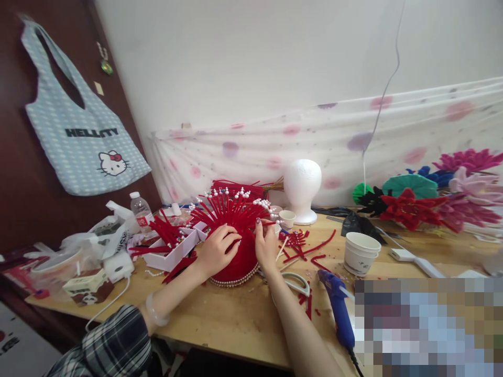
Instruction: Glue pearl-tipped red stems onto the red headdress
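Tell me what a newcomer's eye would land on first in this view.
Probably the red headpiece with its fan of white-beaded spikes, mid-table, with the left hand on it and the right hand at its right side. Next, the white foam head standing behind it, to the right. Then perhaps the bright artificial flowers heaped at the far right.

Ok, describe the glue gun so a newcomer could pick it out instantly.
At the wooden table, find the person's right forearm. Just right of it, nearer the camera than the white paper cups, is the glue gun. Its deep blue body and black cord set it apart from those cups.
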The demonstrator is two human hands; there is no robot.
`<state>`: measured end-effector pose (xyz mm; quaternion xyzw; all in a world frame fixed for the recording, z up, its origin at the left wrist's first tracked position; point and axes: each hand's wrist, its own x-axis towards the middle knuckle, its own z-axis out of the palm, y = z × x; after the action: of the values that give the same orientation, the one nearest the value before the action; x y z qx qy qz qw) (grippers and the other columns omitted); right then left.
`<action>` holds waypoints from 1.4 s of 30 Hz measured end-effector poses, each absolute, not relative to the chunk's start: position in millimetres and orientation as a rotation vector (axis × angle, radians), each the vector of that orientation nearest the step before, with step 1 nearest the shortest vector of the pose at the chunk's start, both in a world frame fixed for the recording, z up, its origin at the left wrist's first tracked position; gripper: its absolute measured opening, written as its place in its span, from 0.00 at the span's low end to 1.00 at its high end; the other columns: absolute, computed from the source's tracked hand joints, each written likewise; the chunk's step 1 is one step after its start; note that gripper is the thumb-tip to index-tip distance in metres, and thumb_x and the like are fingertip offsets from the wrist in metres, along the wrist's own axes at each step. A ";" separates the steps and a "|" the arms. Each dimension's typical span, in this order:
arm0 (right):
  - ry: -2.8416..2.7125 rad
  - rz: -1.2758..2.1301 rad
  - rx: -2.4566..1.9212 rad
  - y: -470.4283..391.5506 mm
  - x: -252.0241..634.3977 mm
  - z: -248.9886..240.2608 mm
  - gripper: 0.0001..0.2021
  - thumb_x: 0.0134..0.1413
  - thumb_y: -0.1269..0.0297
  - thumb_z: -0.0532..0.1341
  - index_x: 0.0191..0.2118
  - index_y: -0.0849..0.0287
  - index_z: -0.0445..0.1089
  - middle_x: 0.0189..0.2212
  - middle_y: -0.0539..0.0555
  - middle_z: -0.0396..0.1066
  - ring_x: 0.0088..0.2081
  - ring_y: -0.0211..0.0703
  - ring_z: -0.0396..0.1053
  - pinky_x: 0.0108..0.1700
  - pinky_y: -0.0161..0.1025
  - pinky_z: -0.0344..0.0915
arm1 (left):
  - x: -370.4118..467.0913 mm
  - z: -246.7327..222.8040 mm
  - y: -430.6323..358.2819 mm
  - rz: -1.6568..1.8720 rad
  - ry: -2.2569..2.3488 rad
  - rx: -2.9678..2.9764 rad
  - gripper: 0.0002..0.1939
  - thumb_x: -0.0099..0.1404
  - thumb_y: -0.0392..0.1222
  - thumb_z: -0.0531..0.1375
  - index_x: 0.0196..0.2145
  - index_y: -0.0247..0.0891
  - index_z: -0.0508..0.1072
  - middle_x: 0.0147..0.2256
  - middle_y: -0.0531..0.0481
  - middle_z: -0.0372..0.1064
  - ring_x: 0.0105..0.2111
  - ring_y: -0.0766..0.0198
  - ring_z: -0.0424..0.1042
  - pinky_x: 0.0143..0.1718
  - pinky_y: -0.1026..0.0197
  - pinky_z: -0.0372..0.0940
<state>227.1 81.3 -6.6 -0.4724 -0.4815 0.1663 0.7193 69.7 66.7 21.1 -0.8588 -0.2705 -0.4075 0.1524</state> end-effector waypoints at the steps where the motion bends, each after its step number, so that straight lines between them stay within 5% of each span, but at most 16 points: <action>1: -1.047 0.365 -1.059 80.9 226.6 -6.5 0.18 0.59 0.49 0.50 0.40 0.59 0.65 0.38 0.62 0.74 0.42 0.53 0.71 0.47 0.48 0.63 | 68.7 20.8 66.4 -1.167 -0.771 -2.462 0.08 0.64 0.32 0.56 0.39 0.38 0.74 0.40 0.45 0.71 0.42 0.58 0.71 0.50 0.51 0.67; 13: -0.897 0.393 -1.183 80.3 217.1 -10.6 0.20 0.60 0.46 0.44 0.25 0.52 0.59 0.25 0.56 0.70 0.31 0.51 0.68 0.38 0.44 0.61 | 57.9 21.1 60.9 -1.201 -0.737 -2.425 0.05 0.65 0.34 0.57 0.36 0.38 0.73 0.38 0.45 0.72 0.42 0.59 0.70 0.48 0.52 0.67; 20: -0.818 0.407 -1.241 80.3 216.1 -10.4 0.20 0.61 0.50 0.44 0.21 0.50 0.55 0.20 0.55 0.68 0.27 0.50 0.66 0.34 0.44 0.60 | 52.4 34.8 54.8 -1.265 -0.480 -2.411 0.05 0.65 0.34 0.61 0.30 0.40 0.73 0.29 0.54 0.75 0.32 0.65 0.72 0.46 0.53 0.66; 27: -0.746 0.354 -1.249 76.2 209.8 -10.5 0.11 0.58 0.52 0.46 0.30 0.52 0.56 0.30 0.60 0.71 0.36 0.55 0.69 0.39 0.45 0.61 | 93.9 107.3 60.3 -1.111 -0.434 -2.500 0.08 0.69 0.34 0.55 0.40 0.38 0.74 0.39 0.49 0.77 0.41 0.62 0.73 0.48 0.55 0.64; 32: -0.687 0.310 -1.232 70.9 205.1 -13.0 0.09 0.57 0.54 0.47 0.30 0.51 0.53 0.28 0.56 0.68 0.33 0.52 0.66 0.37 0.44 0.60 | 150.7 155.1 86.2 -0.461 -0.540 -2.723 0.19 0.63 0.37 0.60 0.53 0.38 0.70 0.54 0.42 0.68 0.53 0.55 0.67 0.54 0.54 0.60; 36: -0.737 0.242 -1.141 45.3 194.9 0.6 0.10 0.58 0.54 0.48 0.29 0.51 0.53 0.25 0.50 0.61 0.29 0.46 0.63 0.34 0.43 0.61 | 170.0 162.2 102.7 -0.007 -0.568 -2.801 0.13 0.59 0.37 0.60 0.43 0.42 0.76 0.41 0.48 0.76 0.41 0.57 0.74 0.40 0.61 0.63; 42: -0.849 0.054 -0.896 -53.0 201.3 5.3 0.08 0.54 0.61 0.63 0.39 0.53 0.65 0.26 0.49 0.67 0.25 0.40 0.67 0.26 0.36 0.64 | 164.2 165.4 105.3 -0.081 -0.561 -2.828 0.07 0.58 0.37 0.59 0.33 0.40 0.76 0.33 0.49 0.77 0.31 0.60 0.74 0.28 0.63 0.58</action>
<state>201.3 -53.0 5.3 -0.4202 -0.3981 0.0253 0.8150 164.2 105.3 165.4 -0.9724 -0.1929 -0.0278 0.1284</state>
